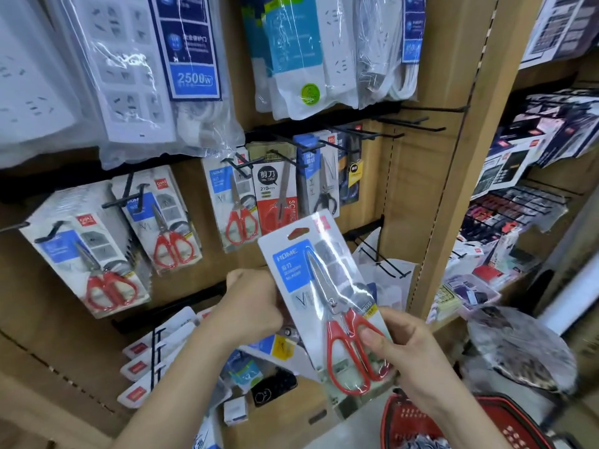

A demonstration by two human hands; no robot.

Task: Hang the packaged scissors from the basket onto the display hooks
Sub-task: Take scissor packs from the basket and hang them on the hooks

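Observation:
A pack of red-handled scissors (327,286) on a white card with a blue label is held up before the display, tilted left. My right hand (408,354) grips its lower end, thumb across the red handles. My left hand (252,303) holds the pack's left edge with curled fingers. Its hanging hole is at the top, below the row of hung scissors packs (240,202). Empty black hooks (418,119) stick out at the upper right. The red basket (405,416) sits at the bottom right.
Bagged power strips (155,76) hang above the scissors row. More red-handled scissors packs (107,264) hang at the left. A wooden upright (453,176) divides this panel from shelves of boxed goods (518,163) at the right. More empty hooks (382,257) stick out behind the held pack.

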